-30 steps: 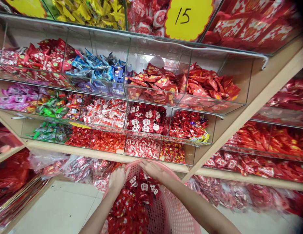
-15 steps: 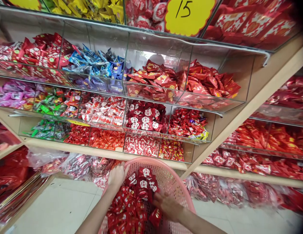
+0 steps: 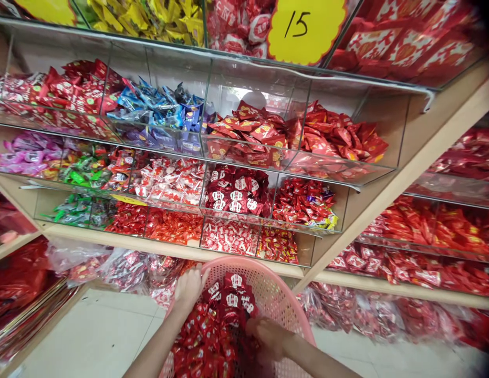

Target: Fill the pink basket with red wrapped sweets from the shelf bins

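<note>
A pink plastic basket (image 3: pixel 285 294) with a perforated wall stands at the bottom centre, in front of the shelves. My left hand (image 3: pixel 190 286) is closed over its left rim. Inside lie many small red-wrapped candies (image 3: pixel 207 336). Dark red packets with white labels (image 3: pixel 233 294) rest at the far side of the pile. My right hand (image 3: pixel 266 336) is down in the basket, at the right edge of the pile. Its fingers point downward and are blurred and partly hidden, so I cannot tell whether they hold a candy.
Clear-fronted shelf bins (image 3: pixel 244 184) of wrapped candy rise ahead. A yellow price tag (image 3: pixel 307 31) reads 15. A slanting wooden panel (image 3: pixel 386 178) stands on the right. Plastic bags of candy (image 3: pixel 126 270) lie below the shelves on the pale tiled floor (image 3: pixel 106 325).
My right hand has turned fingers-down and curled more beside the pile, covering the loose red candy there. My left hand stays on the rim. The view has shifted slightly.
</note>
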`<state>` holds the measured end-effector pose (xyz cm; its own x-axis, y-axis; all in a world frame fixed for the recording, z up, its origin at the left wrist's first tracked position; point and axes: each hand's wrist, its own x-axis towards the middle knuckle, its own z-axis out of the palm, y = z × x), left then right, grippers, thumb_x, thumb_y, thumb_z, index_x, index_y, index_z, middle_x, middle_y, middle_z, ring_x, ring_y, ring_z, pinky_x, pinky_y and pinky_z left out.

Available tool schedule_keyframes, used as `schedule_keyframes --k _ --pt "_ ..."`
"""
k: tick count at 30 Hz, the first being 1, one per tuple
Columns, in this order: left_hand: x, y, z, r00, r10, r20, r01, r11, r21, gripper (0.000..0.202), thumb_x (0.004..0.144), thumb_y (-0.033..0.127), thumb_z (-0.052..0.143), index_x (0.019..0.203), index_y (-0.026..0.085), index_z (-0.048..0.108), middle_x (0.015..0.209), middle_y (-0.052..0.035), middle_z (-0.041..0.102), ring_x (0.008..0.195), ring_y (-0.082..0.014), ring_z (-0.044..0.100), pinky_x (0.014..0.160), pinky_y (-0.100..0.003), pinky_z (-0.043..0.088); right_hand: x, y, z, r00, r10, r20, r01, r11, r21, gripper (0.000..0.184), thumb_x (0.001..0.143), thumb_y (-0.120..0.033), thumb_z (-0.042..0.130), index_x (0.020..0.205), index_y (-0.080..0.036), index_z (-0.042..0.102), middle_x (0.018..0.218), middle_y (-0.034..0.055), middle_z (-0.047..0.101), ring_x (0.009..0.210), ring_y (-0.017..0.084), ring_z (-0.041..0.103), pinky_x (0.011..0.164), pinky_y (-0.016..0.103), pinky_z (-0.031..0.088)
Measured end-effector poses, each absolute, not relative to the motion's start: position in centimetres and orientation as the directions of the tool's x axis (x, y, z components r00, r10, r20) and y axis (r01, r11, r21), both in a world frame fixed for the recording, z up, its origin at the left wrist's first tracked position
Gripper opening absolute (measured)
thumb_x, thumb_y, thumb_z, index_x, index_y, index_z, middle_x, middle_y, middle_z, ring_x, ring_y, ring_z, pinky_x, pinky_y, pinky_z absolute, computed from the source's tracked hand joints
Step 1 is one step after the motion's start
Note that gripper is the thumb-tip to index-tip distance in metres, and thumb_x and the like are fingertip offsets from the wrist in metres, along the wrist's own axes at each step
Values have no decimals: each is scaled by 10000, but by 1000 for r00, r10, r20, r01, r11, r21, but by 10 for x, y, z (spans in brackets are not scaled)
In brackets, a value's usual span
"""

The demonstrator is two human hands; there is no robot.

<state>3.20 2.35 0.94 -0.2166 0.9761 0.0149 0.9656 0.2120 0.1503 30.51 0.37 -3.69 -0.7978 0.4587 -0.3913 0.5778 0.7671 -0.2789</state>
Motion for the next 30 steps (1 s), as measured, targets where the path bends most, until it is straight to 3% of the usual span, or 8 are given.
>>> schedule_keyframes --k 3,5,9,13,16,19,25,30 --pt "32 23 9 -224 975 7 960 219 174 489 932 428 237 1074 120 590 949 -165 689 869 -280 673 708 -357 486 303 16 -17 -781 515 -353 624 638 -450 412 597 -284 734 961 -210 553 950 0 636 805 169 583 651 253 441" --pt "32 23 9 -229 973 1 954 225 197 506 928 448 236 1084 121 589 964 -171 687 875 -289 671 721 -371 482 294 28 0 -776 565 -279 626 636 -452 391 626 -291 720 960 -200 539 930 -4 633 773 147 565 636 236 424" --pt "28 26 11 -239 970 -36 935 240 259 589 914 526 199 1069 133 609 919 -171 703 869 -301 674 735 -383 476 258 57 32 -800 583 -138 597 752 -281 364 706 -332 688 997 -178 531 1034 67 640 879 198 584 746 293 450" --pt "22 28 15 -239 969 -69 906 248 343 681 905 570 73 1048 208 632 915 -123 723 885 -256 682 744 -339 471 208 74 43 -868 493 -67 496 868 -32 497 700 -263 715 1128 -114 511 1173 161 607 1063 261 572 921 363 434" --pt "19 27 16 -249 966 -76 887 259 383 716 904 561 30 1013 219 649 936 -122 723 899 -248 680 741 -328 467 176 74 34 -893 447 -45 441 892 99 324 809 -200 591 1116 -115 539 1086 132 655 1001 223 613 874 353 474" --pt "19 26 15 -256 963 -79 873 266 409 707 907 557 50 1002 208 658 936 -130 723 906 -248 679 749 -324 464 160 70 18 -874 485 -40 475 868 147 240 881 -122 437 1077 -127 576 1038 124 677 933 196 642 781 347 509" --pt "20 26 14 -257 964 -70 868 262 421 679 913 544 70 1030 215 652 928 -130 724 911 -259 679 763 -341 465 167 66 7 -843 527 -106 504 844 183 225 885 -137 457 1058 -129 601 1023 113 681 943 199 648 778 344 518" --pt "23 24 16 -249 967 -52 882 249 400 662 919 525 73 1024 204 642 905 -131 723 885 -261 681 757 -351 468 175 65 46 -846 530 -55 512 837 192 211 885 -149 462 1030 -138 615 1005 94 671 909 214 639 739 343 518"
